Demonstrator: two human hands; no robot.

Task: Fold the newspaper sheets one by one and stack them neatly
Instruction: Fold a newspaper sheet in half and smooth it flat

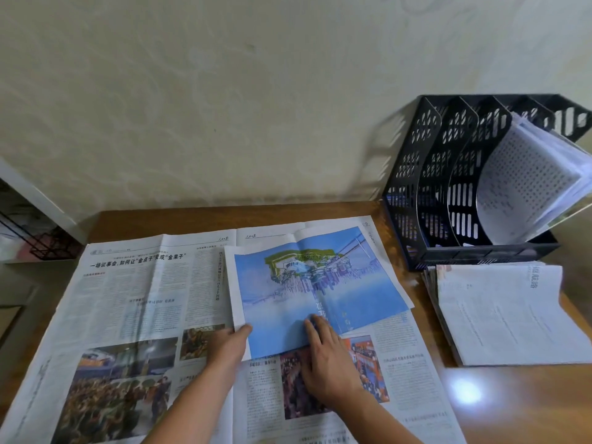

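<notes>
A folded newspaper sheet with a blue picture page (317,290) lies on top of an unfolded open newspaper sheet (134,302) that covers most of the wooden table (499,408). My left hand (229,342) pinches the blue sheet's near left corner, thumb on top. My right hand (326,357) presses flat on the blue sheet's near edge with straight fingers. A stack of folded newspapers (506,315) sits on the table to the right.
A black perforated file rack (448,187) stands at the back right against the wall and holds curled printed papers (528,181). A black wire rack (41,241) is beyond the table's left edge. A bright light reflection shows on the table at right.
</notes>
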